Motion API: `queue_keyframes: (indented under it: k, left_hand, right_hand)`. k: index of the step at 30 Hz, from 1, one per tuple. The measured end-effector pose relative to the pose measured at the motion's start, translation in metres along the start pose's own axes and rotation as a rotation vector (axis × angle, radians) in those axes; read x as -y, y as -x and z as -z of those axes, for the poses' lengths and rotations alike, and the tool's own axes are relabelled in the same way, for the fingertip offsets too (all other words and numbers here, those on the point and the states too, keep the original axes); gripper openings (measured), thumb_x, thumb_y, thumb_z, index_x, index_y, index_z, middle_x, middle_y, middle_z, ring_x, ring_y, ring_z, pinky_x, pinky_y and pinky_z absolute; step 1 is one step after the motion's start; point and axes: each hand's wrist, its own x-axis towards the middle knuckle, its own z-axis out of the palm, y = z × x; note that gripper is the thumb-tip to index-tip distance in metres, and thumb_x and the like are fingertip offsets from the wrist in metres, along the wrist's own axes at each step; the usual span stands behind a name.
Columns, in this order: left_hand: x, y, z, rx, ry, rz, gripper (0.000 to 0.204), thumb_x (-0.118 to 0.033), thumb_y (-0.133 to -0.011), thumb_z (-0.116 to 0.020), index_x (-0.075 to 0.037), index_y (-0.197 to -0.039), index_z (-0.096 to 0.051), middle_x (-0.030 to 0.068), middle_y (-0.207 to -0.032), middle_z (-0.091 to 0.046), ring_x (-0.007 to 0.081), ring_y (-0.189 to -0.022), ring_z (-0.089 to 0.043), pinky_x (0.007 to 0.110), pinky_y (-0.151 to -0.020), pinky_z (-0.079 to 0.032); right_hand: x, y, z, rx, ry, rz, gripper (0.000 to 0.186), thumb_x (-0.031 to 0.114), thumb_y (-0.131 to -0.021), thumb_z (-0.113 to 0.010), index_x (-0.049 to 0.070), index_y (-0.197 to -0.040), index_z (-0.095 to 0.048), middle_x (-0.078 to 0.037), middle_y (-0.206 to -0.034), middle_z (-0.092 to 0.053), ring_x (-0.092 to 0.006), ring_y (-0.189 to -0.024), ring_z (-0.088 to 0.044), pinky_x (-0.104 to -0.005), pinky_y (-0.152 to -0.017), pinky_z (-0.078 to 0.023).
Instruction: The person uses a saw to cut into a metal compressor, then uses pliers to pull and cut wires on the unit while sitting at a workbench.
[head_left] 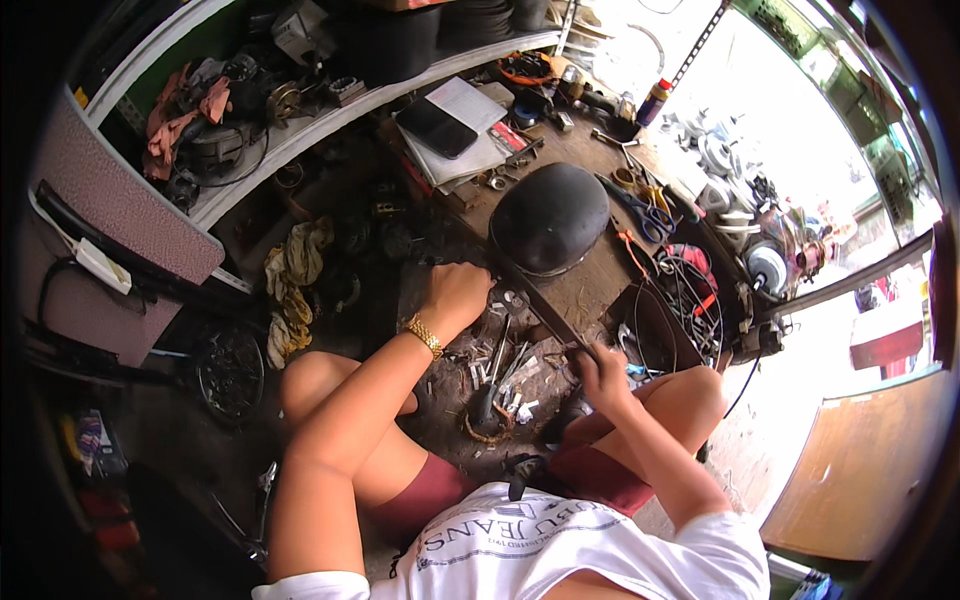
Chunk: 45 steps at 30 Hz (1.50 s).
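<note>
A long, flat, dark bar (pixel 540 300) slants along the near edge of the wooden bench (pixel 590 290). My right hand (pixel 603 378) is closed around its lower end. My left hand (pixel 460 298), a gold-coloured bracelet on its wrist, is curled shut close to the bar's upper end. What its fingers hold is hidden. Just beyond the bar, a smooth black dome-shaped piece (pixel 550 218) rests on the bench. Between my knees, on the floor, lie small white scraps (pixel 520 385) and a thin screwdriver-like tool (pixel 492 385) with a dark handle.
A black phone (pixel 436 128) lies on papers at the bench's far left. Blue-handled scissors (pixel 655 222) and tangled cables (pixel 690 310) are on the right. A yellowish rag (pixel 298 262) hangs left of my left hand. A shelf (pixel 290 140) of parts runs behind. An upright fan-like guard (pixel 230 372) stands left.
</note>
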Motion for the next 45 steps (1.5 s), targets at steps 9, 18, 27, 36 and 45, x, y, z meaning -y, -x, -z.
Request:
queue_keyframes:
  k: [9, 18, 27, 36, 45]
  left_hand:
    - [0.007, -0.006, 0.002, 0.02, 0.02, 0.056, 0.029, -0.029, -0.091, -0.06, -0.009, -0.076, -0.072, 0.0161, -0.072, -0.069, 0.0356, -0.071, -0.069, 0.047, -0.065, -0.052]
    - [-0.005, -0.011, -0.003, 0.015, 0.014, 0.012, 0.027, -0.03, -0.091, -0.062, -0.008, -0.076, -0.072, 0.0159, -0.072, -0.069, 0.0345, -0.071, -0.069, 0.047, -0.065, -0.053]
    - [-0.016, -0.006, 0.003, 0.029, 0.004, 0.025, 0.029, -0.029, -0.092, -0.059, -0.008, -0.077, -0.072, 0.0159, -0.073, -0.069, 0.0345, -0.072, -0.07, 0.047, -0.066, -0.054]
    - [-0.006, -0.009, 0.001, 0.181, 0.111, 0.201, 0.033, -0.033, -0.093, -0.055, -0.005, -0.091, -0.073, 0.018, -0.089, -0.072, 0.0376, -0.087, -0.069, 0.049, -0.078, -0.054]
    - [-0.018, -0.007, -0.024, 0.497, 0.524, 0.213, 0.039, -0.026, -0.092, -0.047, 0.001, -0.114, -0.062, 0.0246, -0.121, -0.063, 0.0379, -0.111, -0.061, 0.044, -0.096, -0.045]
  right_hand:
    - [0.011, -0.016, -0.007, -0.018, 0.036, -0.025, 0.009, 0.009, -0.091, -0.059, 0.0, -0.09, -0.06, -0.023, -0.069, -0.06, -0.0426, -0.066, -0.062, -0.0435, -0.06, -0.048]
    - [0.005, -0.067, -0.038, -0.105, 0.027, 0.126, 0.015, 0.014, -0.091, -0.061, -0.001, -0.091, -0.059, -0.025, -0.07, -0.059, -0.0443, -0.065, -0.06, -0.0432, -0.059, -0.047]
    - [-0.002, -0.044, -0.03, -0.101, -0.135, 0.036, 0.015, 0.012, -0.092, -0.059, -0.003, -0.09, -0.059, -0.024, -0.068, -0.058, -0.0438, -0.065, -0.06, -0.0438, -0.058, -0.045]
    - [0.014, -0.04, 0.017, -0.498, -0.065, 0.268, 0.028, 0.023, -0.097, -0.054, -0.003, -0.093, -0.063, -0.009, -0.069, -0.063, -0.0236, -0.063, -0.06, -0.0331, -0.061, -0.045]
    - [-0.052, -0.127, 0.137, -0.436, 0.693, 0.208, 0.022, 0.028, -0.093, -0.061, 0.006, -0.097, -0.063, -0.015, -0.089, -0.061, -0.0333, -0.074, -0.065, -0.0399, -0.062, -0.049]
